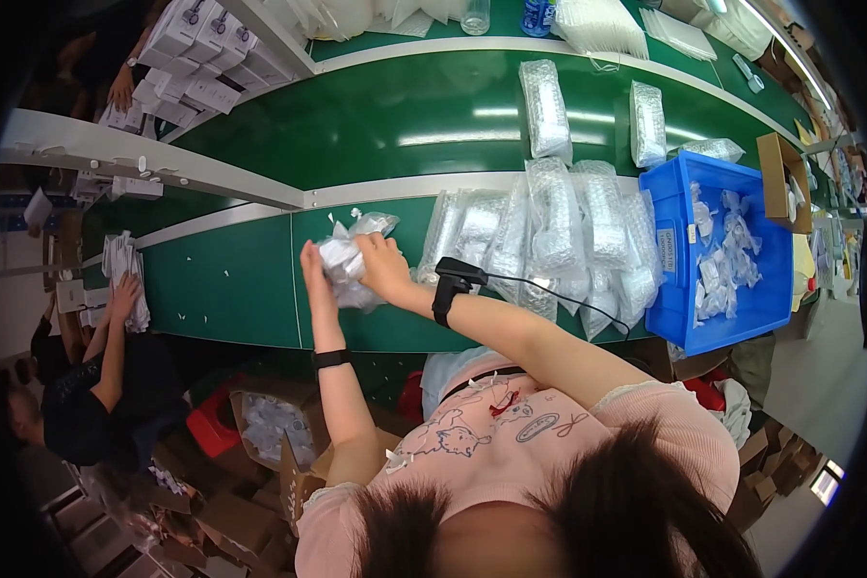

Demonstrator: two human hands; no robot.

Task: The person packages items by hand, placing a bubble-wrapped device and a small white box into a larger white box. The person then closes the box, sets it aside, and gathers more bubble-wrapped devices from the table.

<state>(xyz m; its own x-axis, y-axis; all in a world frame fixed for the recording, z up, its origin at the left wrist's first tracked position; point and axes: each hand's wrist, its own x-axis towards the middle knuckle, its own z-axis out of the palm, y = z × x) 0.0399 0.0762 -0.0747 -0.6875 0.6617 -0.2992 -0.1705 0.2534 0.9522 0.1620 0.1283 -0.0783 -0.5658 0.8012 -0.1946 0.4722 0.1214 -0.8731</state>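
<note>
Over the green bench, a crinkled clear plastic bag (pixel 364 294) with something white inside is held between my two hands. My left hand (pixel 315 275) presses against its left side, fingers pointing up. From the right, my right hand (pixel 385 268) grips the bag, with its fingers bent over the white contents. What exactly lies inside is too crumpled to make out. Close to my right hand, several bubble-wrap pouches (pixel 554 217) lie in an overlapping row. Past them stands a blue plastic bin (pixel 679 289) holding small clear bags with white parts.
More bubble-wrap pouches (pixel 546 111) lie behind the metal rail (pixel 405 191). An open cardboard box (pixel 780 183) adjoins the bin. A black cable (pixel 559 294) runs from my right wrist across the pouches. At left, another person's hand (pixel 123 294) touches a white stack (pixel 125 260). White boxes (pixel 188 48) stand far left.
</note>
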